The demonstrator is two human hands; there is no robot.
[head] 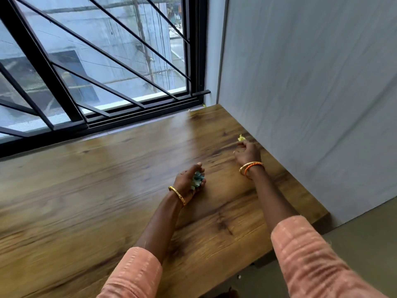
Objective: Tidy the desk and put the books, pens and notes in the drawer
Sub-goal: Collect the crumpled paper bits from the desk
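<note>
Hands over wooden table, left hand clutching crumpled blue-green paper, right hand pinching yellow scrap far right by wall.

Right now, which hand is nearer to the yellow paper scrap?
Right. The right hand touches the yellow paper scrap with its fingers; the left hand is farther away, holding crumpled teal paper.

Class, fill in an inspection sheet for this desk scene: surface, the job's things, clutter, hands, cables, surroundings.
Surface: wooden desk, grain visible, blurred.
Job's things: crumpled blue-green paper and small yellow paper scrap; no books, pens or drawer seen.
Clutter: tiny scraps by the window frame.
Hands: left hand grips the blue-green paper; right hand pinches the yellow scrap near the wall.
Cables: nothing seen.
Surroundings: barred window behind, grey wall panel at right.
</note>
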